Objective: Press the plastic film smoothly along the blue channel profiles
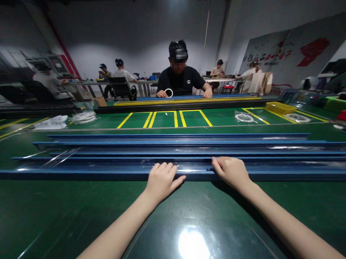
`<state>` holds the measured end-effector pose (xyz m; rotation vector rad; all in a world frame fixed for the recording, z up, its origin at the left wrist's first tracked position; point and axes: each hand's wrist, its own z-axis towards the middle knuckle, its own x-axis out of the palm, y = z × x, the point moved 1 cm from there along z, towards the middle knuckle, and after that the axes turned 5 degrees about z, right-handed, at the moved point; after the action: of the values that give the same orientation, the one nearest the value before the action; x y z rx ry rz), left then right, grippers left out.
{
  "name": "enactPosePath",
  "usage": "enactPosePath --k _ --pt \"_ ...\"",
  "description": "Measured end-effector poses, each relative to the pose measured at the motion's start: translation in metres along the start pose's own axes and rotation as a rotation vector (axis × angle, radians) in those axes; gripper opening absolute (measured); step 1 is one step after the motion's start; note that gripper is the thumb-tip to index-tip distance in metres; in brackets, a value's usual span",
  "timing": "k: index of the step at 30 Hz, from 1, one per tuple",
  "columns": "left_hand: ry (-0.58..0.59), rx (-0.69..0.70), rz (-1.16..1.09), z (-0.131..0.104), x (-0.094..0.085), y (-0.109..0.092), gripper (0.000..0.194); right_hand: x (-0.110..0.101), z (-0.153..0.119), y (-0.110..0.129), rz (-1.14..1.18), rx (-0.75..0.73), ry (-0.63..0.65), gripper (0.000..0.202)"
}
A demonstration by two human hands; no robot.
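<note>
Across the green table lies a long blue channel (106,171), nearest to me of several laid side by side. My left hand (162,179) is closed over its near wall, fingers bent inside and thumb stretched along the outer side. To the right, my right hand (231,171) is curled above the same channel, thumb pressed to the fingers. What lies under these fingers, if anything, is hidden. Clear shiny film (189,169) shows inside the channel between my hands. Behind it lie other blue channels (162,149), with thin clear strips (59,157) across them at the left.
Opposite, a person (180,77) in a black shirt holds a white ring-shaped roll (168,92) by more long profiles (186,101). Yellow tape lines mark the green tabletop (190,125). Coils (83,117) in clear wrap lie left, others right beside a yellow bin (279,108).
</note>
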<state>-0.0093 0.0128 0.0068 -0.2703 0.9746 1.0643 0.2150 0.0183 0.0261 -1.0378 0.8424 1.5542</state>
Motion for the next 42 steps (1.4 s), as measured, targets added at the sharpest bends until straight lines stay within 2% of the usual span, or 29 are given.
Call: enactPosePath --k 11,20,27,42 --pt "0.002 -0.005 -0.007 0.0 0.0 0.0 0.034 -0.003 0.004 0.0 0.015 -0.136 0.216 0.05" --pt "0.003 -0.007 -0.008 0.001 -0.002 0.0 0.033 -0.01 0.006 -0.001 0.248 -0.27 0.325 0.046" --pt "0.024 -0.012 -0.009 0.0 -0.001 0.0 0.033 -0.011 0.005 -0.001 0.268 -0.35 0.337 0.042" --pt "0.016 -0.014 -0.024 0.001 -0.001 0.0 0.032 -0.013 0.004 0.001 0.232 -0.355 0.332 0.043"
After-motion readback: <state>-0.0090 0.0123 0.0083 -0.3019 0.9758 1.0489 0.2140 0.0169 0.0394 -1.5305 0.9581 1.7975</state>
